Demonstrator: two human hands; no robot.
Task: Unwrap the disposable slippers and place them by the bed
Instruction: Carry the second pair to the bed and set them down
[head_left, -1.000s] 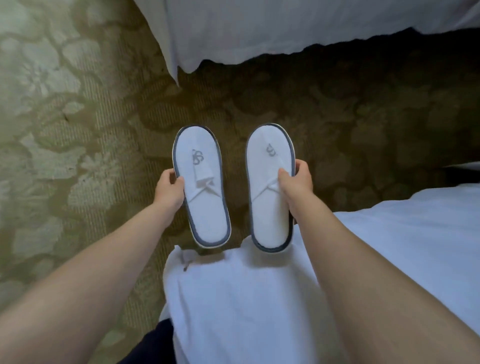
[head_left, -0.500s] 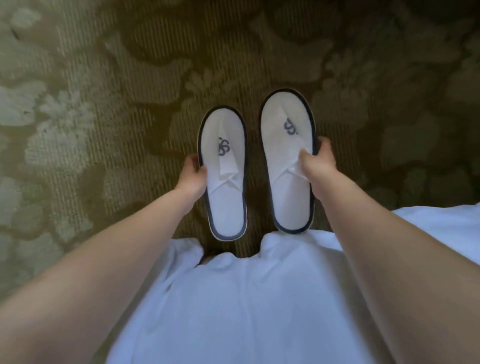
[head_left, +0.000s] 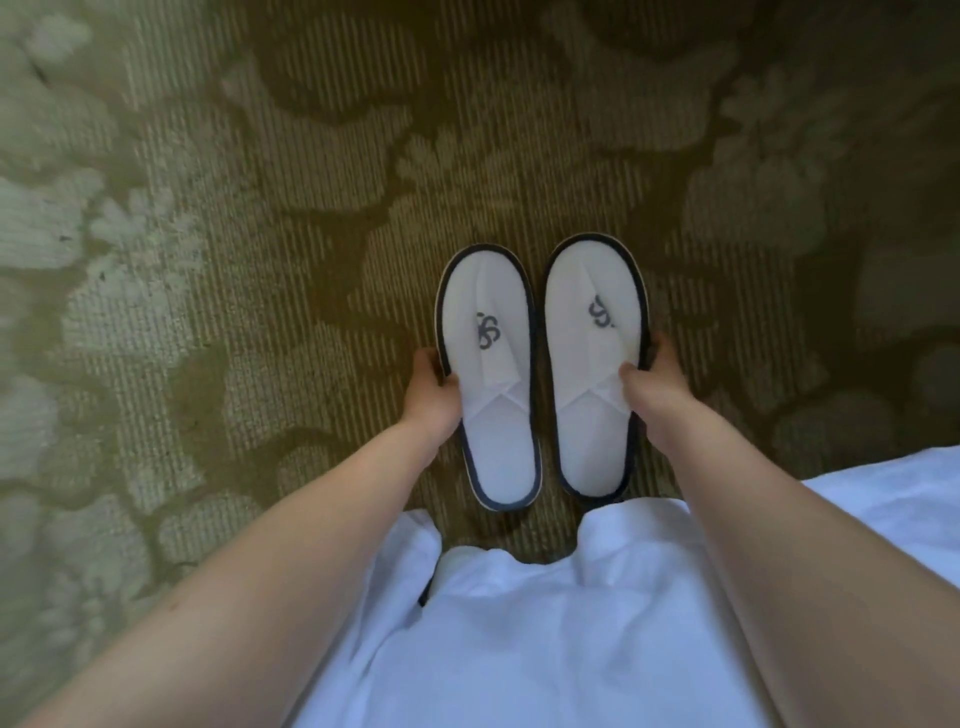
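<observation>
Two slippers (head_left: 540, 374) side by side, each hand clamped on an outer edge, left hand (head_left: 434, 397), right hand (head_left: 657, 384), carpet (head_left: 260, 312) around.

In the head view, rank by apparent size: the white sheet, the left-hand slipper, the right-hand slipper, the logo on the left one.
1. white sheet, though nearest the camera.
2. left-hand slipper and right-hand slipper: look alike, no ranking.
3. logo, smallest.

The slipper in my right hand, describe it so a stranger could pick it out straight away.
Start at the white bedding along the bottom, then look just beyond it to the patterned carpet. Two white, dark-trimmed slippers sit side by side; yours is the right slipper, reaching slightly further forward than the left slipper.
</observation>
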